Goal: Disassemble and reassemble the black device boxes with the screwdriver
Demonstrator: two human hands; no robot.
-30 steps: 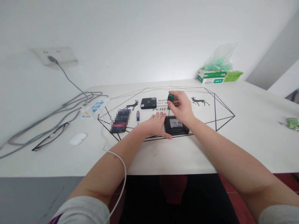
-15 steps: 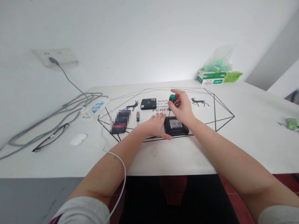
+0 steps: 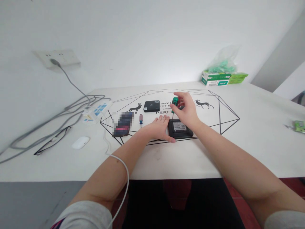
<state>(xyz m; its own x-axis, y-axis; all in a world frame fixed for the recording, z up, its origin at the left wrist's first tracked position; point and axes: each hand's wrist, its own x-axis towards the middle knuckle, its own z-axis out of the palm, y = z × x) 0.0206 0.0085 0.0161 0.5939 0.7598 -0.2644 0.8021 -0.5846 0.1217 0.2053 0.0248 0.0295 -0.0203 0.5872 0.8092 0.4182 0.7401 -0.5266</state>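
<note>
A small black box (image 3: 180, 129) with a white label lies face up on the white table (image 3: 214, 149). My left hand (image 3: 157, 128) rests flat beside it, fingers stretched out, thumb against the box's left edge. My right hand (image 3: 186, 109) is closed round the green handle of a screwdriver (image 3: 175, 101), held upright with its shaft down at the box's far left corner. The tip is hidden.
A second black box (image 3: 151, 106) lies farther back. Left of my hand lie a small blue and red screwdriver (image 3: 140, 119), a dark phone (image 3: 122, 124), a white mouse (image 3: 80, 142), glasses (image 3: 51, 140) and a power strip (image 3: 96, 111) with cables. Green boxes (image 3: 215, 79) stand at the back right.
My right hand's fingers have shifted round the green handle, which has turned slightly. My left hand and the box have stayed in place.
</note>
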